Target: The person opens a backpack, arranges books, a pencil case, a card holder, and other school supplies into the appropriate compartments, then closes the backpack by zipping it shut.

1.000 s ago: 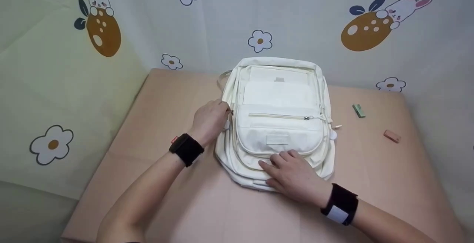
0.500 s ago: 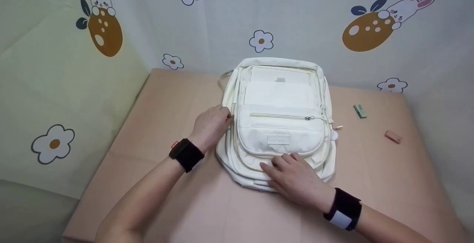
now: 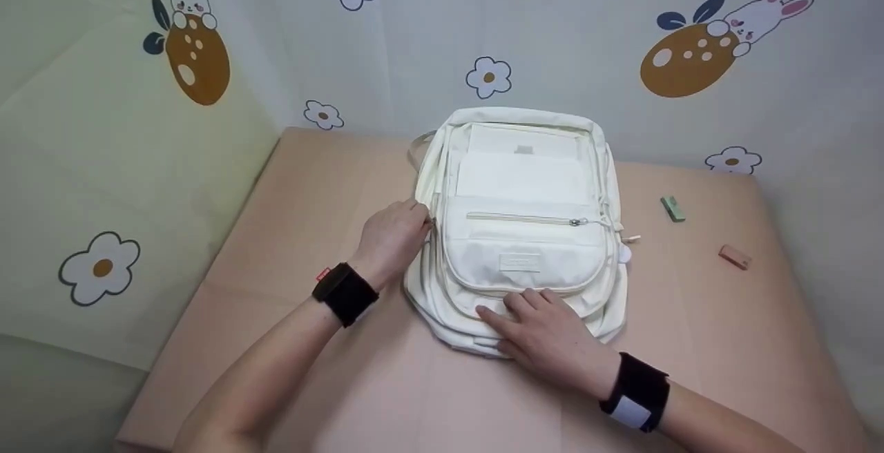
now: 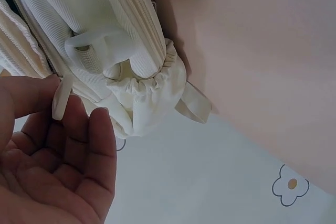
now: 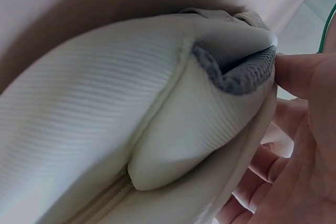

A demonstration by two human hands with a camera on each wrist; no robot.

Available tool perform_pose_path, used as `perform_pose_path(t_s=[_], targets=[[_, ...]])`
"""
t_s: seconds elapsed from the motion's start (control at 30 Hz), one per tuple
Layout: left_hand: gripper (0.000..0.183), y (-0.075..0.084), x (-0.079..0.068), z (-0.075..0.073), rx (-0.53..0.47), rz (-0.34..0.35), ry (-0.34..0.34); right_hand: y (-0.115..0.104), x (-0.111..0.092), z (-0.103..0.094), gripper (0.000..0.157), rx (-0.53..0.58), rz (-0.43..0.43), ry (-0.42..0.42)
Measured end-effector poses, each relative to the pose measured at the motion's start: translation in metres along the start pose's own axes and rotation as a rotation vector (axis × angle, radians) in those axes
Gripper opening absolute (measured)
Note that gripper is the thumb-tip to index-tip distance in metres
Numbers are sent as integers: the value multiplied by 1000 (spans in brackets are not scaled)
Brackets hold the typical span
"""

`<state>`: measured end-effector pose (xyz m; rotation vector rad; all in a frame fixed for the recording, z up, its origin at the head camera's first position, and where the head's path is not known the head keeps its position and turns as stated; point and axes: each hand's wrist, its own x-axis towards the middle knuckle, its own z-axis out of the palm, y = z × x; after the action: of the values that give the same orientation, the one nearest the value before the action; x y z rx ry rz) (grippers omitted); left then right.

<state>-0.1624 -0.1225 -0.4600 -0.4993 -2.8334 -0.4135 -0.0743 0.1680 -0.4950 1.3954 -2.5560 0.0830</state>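
l hand [image 3: 390, 242] slid slightly nearer along left side of white backpack [image 3: 521, 235], mid counter [image 3: 407, 405]; fingers pinching zip pull [image 4: 62, 98], so zipping prob under way. r hand [image 3: 556, 342] on near end, fingers spread, prob steadying.

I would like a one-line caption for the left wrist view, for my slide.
Left hand pinching a pull tab on the white bag, near its gathered side pocket.

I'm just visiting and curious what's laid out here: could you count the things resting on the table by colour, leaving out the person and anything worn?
Cream-white: 1, backpack
Green: 1, small green block
Pink: 1, small pink block
Total: 3
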Motion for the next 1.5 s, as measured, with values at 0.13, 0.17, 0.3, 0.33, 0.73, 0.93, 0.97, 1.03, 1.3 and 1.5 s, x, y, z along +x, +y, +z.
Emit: perform_pose_path(t_s=[0.13,0.17,0.3,0.33,0.73,0.93,0.97,1.03,1.3,1.5], targets=[[9,2,-6,-2,-15,26,3,0,1,-1,52,-11,0,-7],[10,3,-8,-2,-20,30,-1,0,1,-1,52,-14,-1,-8],[10,5,-15,-3,-33,38,-8,1,2,-2,51,-14,9,-25],[10,6,-16,-3,-32,40,-4,1,2,-2,51,-13,11,-29],[11,10,-31,-2,-43,71,-11,-1,4,-6,51,11,28,-44],[9,10,-32,-2,-54,78,-2,-3,9,-10,41,18,12,17],[9,10,-32,-2,-53,81,1,-4,11,-11,39,20,5,35],[9,10,-32,-3,-49,93,12,-5,15,-13,36,23,-14,64],[8,10,-32,-2,-34,100,38,-20,52,-22,38,-51,-76,49],[9,11,-32,-1,-30,88,34,-28,79,-25,43,-148,-33,-15]])
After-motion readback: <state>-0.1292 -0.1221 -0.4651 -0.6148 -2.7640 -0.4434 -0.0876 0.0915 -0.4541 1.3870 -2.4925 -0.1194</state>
